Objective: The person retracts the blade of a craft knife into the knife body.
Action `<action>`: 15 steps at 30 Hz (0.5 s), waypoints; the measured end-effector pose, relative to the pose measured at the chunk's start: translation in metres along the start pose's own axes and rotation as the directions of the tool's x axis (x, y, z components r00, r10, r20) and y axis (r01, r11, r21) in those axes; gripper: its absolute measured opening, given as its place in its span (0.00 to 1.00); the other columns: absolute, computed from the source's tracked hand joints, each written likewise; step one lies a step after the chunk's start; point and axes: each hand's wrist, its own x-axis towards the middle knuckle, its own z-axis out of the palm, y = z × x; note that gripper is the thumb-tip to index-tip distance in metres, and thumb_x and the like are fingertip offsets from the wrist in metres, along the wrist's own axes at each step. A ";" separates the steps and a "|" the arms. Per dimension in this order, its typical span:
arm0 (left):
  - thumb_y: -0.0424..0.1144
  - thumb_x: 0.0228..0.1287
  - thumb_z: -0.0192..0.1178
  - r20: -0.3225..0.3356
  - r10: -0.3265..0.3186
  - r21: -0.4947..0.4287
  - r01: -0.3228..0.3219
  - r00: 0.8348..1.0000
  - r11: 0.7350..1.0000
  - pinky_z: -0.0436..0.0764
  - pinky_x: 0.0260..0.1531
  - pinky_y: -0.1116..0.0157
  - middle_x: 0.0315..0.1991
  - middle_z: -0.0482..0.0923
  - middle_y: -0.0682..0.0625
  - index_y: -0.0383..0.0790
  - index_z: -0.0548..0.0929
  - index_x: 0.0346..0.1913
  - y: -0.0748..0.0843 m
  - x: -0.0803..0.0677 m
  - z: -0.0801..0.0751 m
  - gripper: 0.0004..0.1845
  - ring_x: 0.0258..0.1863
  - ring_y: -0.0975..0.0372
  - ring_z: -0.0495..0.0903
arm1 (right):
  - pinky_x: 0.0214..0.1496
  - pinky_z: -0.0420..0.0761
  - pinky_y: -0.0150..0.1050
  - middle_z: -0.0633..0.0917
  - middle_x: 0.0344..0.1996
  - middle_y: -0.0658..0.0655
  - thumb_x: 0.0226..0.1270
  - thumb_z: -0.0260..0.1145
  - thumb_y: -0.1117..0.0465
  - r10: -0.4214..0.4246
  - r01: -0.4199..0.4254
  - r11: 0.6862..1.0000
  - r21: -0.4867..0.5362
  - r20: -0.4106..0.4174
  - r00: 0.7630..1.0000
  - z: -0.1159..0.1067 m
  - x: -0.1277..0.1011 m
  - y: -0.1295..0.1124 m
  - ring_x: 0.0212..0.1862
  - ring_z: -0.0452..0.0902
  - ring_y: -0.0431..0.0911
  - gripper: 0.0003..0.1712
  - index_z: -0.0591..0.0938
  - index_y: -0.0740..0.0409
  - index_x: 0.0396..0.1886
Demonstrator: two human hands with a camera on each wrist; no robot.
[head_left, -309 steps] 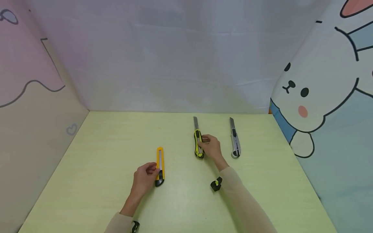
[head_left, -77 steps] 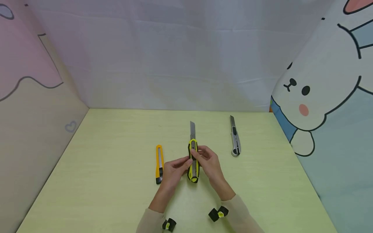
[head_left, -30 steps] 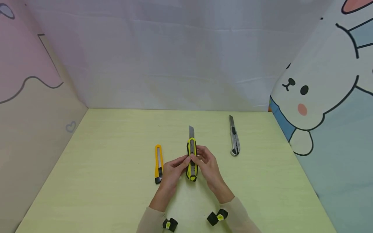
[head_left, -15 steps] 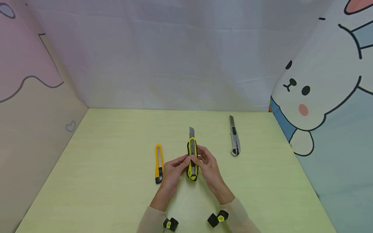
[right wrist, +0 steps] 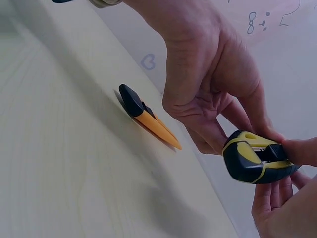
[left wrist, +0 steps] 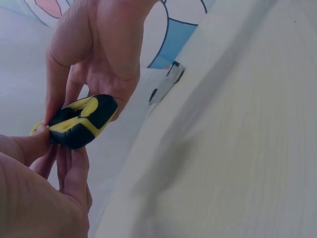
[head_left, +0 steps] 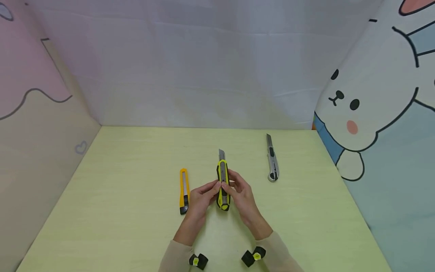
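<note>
- Hands first, from the head view: the left hand (head_left: 200, 196) and right hand (head_left: 242, 194) meet over the middle of the surface (head_left: 119, 196), fingers curled round the yellow-black knife (head_left: 222, 185) from either side. Held this way, one hand probably steadies the body while the other's thumb sits on the slider along the top.
- The knife points away from the person, a short piece of blade (head_left: 221, 154) showing past its tip; it lies between the two palms, butt end toward the wrists.
- An orange knife (head_left: 183, 190) lies flat just left of the left hand, untouched; a grey knife (head_left: 272, 160) lies well apart to the right, blade out.
- Left wrist view: the right hand (left wrist: 96, 49) comes down from above and the left hand (left wrist: 39, 193) up from below, both pinching the knife (left wrist: 81, 121) near its rounded butt, clear of the surface (left wrist: 237, 148). The grey knife (left wrist: 166, 89) lies beyond.
- Right wrist view: the left hand (right wrist: 213, 74) grips from above, the right hand (right wrist: 282, 198) cradles from below with its thumb on top of the knife (right wrist: 255, 161). The orange knife (right wrist: 143, 116) rests on the surface (right wrist: 64, 163) behind, apart from both hands.
</note>
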 end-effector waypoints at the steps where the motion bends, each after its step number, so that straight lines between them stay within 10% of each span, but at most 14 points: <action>1: 0.46 0.66 0.72 0.000 -0.001 0.003 0.001 1.000 1.000 0.84 0.53 0.62 0.56 0.85 0.43 0.34 0.86 0.58 0.001 0.000 0.000 0.23 0.48 0.61 0.86 | 0.54 0.76 0.34 0.76 0.61 0.62 0.75 0.66 0.65 -0.002 0.002 1.000 0.000 0.001 1.000 0.000 0.000 0.000 0.53 0.74 0.48 0.30 0.72 0.56 0.74; 15: 0.48 0.66 0.71 -0.013 0.008 0.044 -0.008 1.000 0.999 0.84 0.53 0.61 0.56 0.85 0.42 0.35 0.87 0.57 0.012 -0.002 0.003 0.24 0.49 0.60 0.86 | 0.55 0.79 0.32 0.74 0.64 0.62 0.73 0.66 0.68 -0.030 0.029 0.999 0.040 0.040 0.999 0.000 -0.003 -0.005 0.57 0.73 0.48 0.36 0.68 0.56 0.78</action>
